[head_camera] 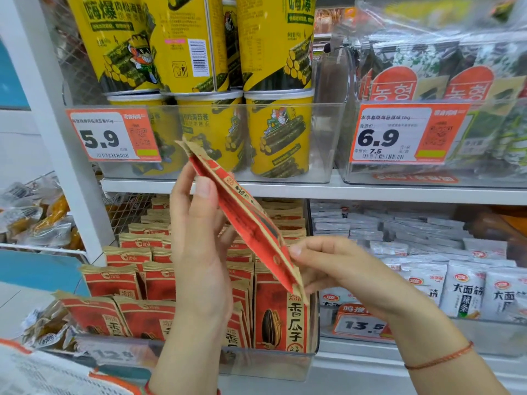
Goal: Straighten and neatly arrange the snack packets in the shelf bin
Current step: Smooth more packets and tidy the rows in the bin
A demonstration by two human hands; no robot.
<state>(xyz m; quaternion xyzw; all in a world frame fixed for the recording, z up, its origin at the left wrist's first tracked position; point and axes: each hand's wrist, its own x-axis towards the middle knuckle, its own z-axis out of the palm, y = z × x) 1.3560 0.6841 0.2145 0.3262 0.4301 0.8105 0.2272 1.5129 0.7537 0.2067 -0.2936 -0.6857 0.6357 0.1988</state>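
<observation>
A red and tan snack packet (pixel 251 220) is held edge-on and tilted above the clear shelf bin (pixel 268 362). My left hand (pixel 199 252) grips its upper part, thumb on the near face. My right hand (pixel 333 266) pinches its lower right corner. Below, several matching red packets (pixel 281 317) stand in rows in the bin; those at the front left (pixel 94 312) lean back and sideways.
Yellow seaweed-roll cans (pixel 278 138) fill a clear bin on the shelf above, beside seaweed packs (pixel 470 89). White snack packets (pixel 467 292) fill the bin to the right. A white shelf post (pixel 65 138) stands left, with bagged snacks (pixel 37 218) beyond it.
</observation>
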